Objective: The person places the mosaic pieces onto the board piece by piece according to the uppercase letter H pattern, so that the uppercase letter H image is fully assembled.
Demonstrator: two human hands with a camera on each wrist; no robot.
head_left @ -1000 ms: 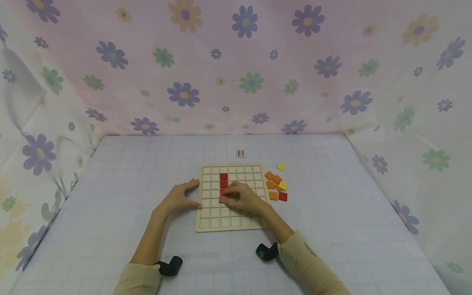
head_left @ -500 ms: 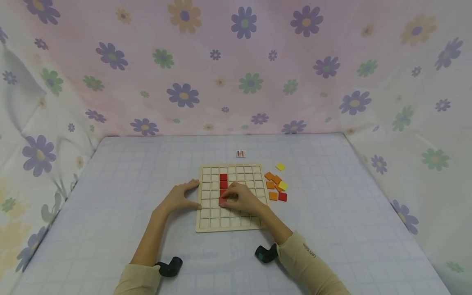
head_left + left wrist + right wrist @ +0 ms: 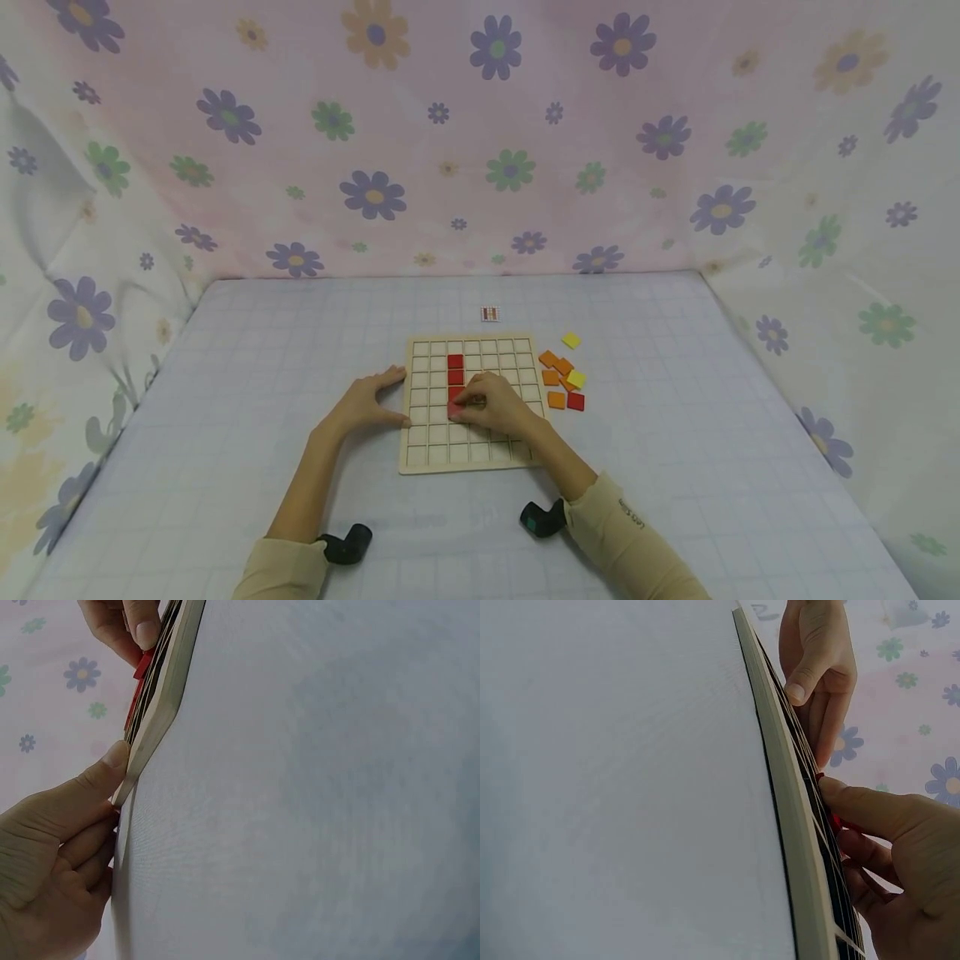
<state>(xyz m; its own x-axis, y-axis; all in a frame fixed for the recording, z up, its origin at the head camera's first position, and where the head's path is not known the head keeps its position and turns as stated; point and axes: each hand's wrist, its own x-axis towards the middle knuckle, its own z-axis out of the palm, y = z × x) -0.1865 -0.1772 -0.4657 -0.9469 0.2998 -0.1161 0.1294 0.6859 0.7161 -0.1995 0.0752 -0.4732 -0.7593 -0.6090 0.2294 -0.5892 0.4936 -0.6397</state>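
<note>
The right hand (image 3: pixel 497 403) lay over the middle of the board (image 3: pixel 468 454), fingers curled, tips pinching a red tile (image 3: pixel 454 408) down at a cell just below the red column (image 3: pixel 455 369); the tile sat under the fingertips, at the hand's left edge; the left hand (image 3: pixel 365 403) rested on the table (image 3: pixel 225 400) against the board's left edge, thumb (image 3: pixel 105 769) pressed to the rim, fingers loosely bent, holding nothing; loose tiles (image 3: pixel 562 379) lay off the board's right edge.
</note>
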